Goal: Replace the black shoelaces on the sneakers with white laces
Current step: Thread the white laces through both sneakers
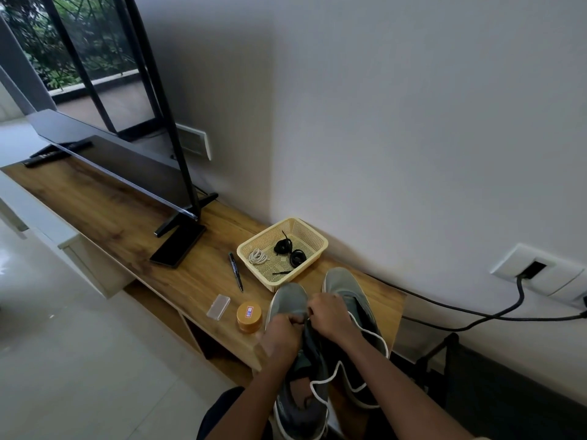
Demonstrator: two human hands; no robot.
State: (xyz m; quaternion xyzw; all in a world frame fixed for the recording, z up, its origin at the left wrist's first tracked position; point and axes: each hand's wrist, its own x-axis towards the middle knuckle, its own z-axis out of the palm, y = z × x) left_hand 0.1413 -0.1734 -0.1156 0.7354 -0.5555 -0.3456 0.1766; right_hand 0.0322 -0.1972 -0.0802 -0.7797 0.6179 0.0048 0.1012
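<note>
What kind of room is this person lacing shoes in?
Likely a home living room: a TV stands on a long wooden console set against a plain wall, and a remote lies at the console's far end.

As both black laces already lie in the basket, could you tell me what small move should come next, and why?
Probably pull the white lace through snug: left hand and right hand pinch it at the throat of the left sneaker, and much slack trails loose.
</note>
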